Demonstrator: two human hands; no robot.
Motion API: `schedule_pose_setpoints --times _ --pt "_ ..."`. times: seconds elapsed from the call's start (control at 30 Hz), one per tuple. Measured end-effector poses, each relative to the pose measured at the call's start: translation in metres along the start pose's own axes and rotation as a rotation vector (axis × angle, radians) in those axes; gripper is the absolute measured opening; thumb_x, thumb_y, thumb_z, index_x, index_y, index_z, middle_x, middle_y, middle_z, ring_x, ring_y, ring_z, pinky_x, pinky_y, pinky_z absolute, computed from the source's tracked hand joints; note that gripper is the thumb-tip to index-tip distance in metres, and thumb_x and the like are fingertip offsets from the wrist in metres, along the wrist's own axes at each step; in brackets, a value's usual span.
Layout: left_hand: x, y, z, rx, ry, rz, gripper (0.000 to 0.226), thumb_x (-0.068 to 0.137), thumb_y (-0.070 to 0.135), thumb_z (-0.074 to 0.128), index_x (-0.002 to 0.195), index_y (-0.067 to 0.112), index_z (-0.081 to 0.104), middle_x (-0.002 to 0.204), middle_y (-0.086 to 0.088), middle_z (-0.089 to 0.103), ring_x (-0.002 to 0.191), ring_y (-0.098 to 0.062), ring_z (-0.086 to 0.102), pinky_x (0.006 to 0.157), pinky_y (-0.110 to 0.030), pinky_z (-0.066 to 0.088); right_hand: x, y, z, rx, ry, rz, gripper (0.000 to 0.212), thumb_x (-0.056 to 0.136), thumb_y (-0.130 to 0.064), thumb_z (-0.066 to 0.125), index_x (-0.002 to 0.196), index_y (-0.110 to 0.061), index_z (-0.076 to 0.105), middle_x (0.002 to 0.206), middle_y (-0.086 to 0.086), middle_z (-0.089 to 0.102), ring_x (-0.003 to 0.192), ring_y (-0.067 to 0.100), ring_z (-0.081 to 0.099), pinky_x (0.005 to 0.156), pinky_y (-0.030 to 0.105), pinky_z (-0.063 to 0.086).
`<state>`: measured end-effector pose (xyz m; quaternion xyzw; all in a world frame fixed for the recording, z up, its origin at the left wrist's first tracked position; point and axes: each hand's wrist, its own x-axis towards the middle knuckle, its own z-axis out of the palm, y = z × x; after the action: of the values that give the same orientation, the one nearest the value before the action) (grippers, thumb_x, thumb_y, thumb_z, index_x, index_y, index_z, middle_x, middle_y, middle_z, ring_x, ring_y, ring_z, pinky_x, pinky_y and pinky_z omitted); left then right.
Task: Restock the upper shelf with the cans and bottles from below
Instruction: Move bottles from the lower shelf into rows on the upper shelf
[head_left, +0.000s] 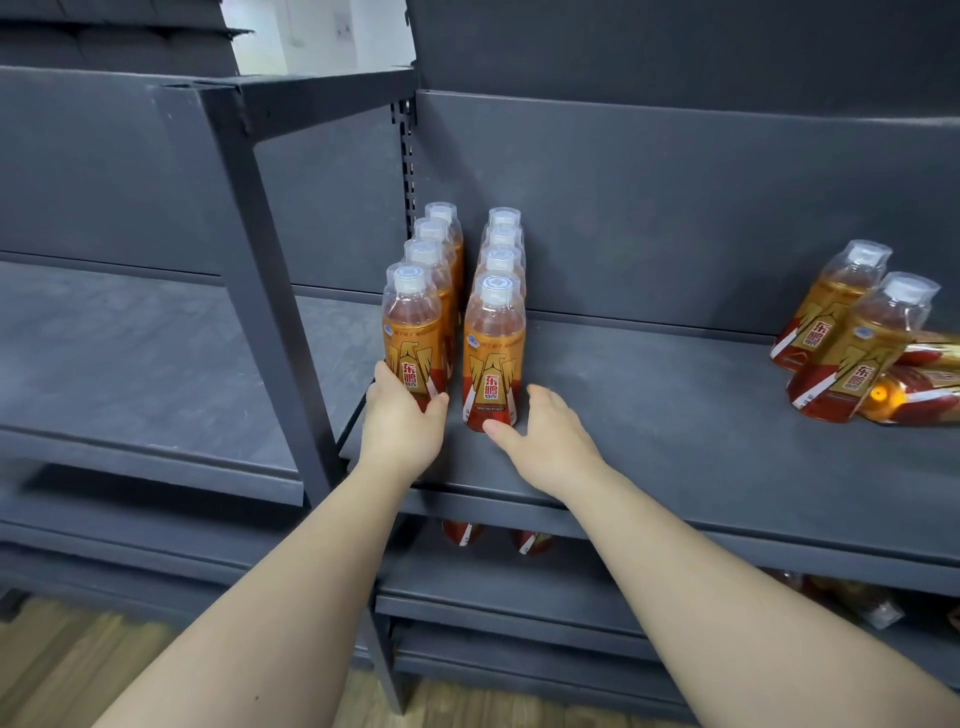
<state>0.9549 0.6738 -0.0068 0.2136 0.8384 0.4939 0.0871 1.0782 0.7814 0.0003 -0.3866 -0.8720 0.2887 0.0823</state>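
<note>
Two rows of several orange drink bottles with white caps stand upright at the left end of the grey upper shelf (675, 415). My left hand (402, 423) grips the base of the front bottle of the left row (413, 332), thumb across its label. My right hand (545, 441) lies on the shelf beside the front bottle of the right row (493, 358). Its thumb tip touches the bottle's foot and its fingers are spread loosely to the bottle's right. Below the shelf edge show the red bottoms of two more bottles (462, 532).
At the shelf's right end is a loose cluster of the same bottles (852, 343), some upright, some lying on their sides. A grey upright post (270, 270) separates this bay from an adjoining shelf unit (130, 364) on the left. Wooden floor (62, 670) lies below.
</note>
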Motion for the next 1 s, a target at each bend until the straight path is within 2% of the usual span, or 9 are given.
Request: schedule_pose_setpoints --times 0.17,0.33,0.5,0.6,0.7,1.0 --pt "-0.030 0.004 0.005 0.109 -0.010 0.052 0.058 0.091 0.038 0.063 0.141 0.021 0.040 0.134 -0.005 0.054 0.122 -0.028 0.055 0.102 -0.050 0.049 -0.024 0.014 -0.016 -0.087 -0.053 -0.055 0.079 0.097 -0.061 0.046 0.159 -0.021 0.018 0.167 0.005 0.015 0.153 0.026 0.013 0.122 0.045 0.021" --pt "-0.067 0.023 0.019 0.267 -0.031 0.108 0.057 0.097 0.036 0.057 0.146 0.014 0.038 0.146 -0.010 0.044 0.133 -0.030 0.044 0.108 -0.043 0.039 -0.042 0.037 -0.036 -0.223 -0.087 -0.136 0.070 0.103 -0.056 0.033 0.159 -0.019 0.015 0.167 0.007 0.009 0.154 0.026 0.005 0.125 0.043 0.008" --pt "-0.099 0.045 0.040 0.398 -0.104 0.298 0.053 0.098 0.035 0.055 0.144 0.011 0.042 0.144 -0.008 0.048 0.133 -0.031 0.043 0.108 -0.042 0.037 -0.058 0.066 -0.059 -0.301 -0.099 -0.141 0.068 0.104 -0.056 0.028 0.160 -0.020 0.012 0.168 0.008 0.005 0.154 0.026 0.000 0.125 0.044 0.003" --pt "-0.114 0.059 0.060 0.519 -0.164 0.360 0.064 0.099 0.041 0.052 0.152 0.011 0.032 0.158 -0.010 0.033 0.145 -0.030 0.029 0.118 -0.044 0.027 -0.068 0.088 -0.077 -0.330 -0.090 -0.129 0.068 0.104 -0.056 0.026 0.160 -0.021 0.011 0.168 0.009 0.004 0.154 0.027 -0.001 0.125 0.044 0.001" --pt "-0.127 0.073 0.082 0.566 -0.219 0.383 0.068 0.099 0.045 0.050 0.155 0.014 0.026 0.163 -0.013 0.022 0.149 -0.032 0.019 0.121 -0.048 0.021 -0.079 0.114 -0.097 -0.340 -0.073 -0.095 0.067 0.104 -0.056 0.025 0.160 -0.021 0.010 0.168 0.010 0.004 0.154 0.028 -0.001 0.125 0.045 0.002" --pt "-0.173 0.130 0.162 0.660 -0.329 0.497 0.063 0.101 0.046 0.045 0.153 0.015 0.027 0.163 -0.015 0.017 0.150 -0.034 0.014 0.121 -0.048 0.015 -0.110 0.198 -0.160 -0.344 -0.002 0.052 0.067 0.104 -0.056 0.025 0.160 -0.023 0.011 0.168 0.009 0.005 0.154 0.028 0.000 0.125 0.048 0.003"
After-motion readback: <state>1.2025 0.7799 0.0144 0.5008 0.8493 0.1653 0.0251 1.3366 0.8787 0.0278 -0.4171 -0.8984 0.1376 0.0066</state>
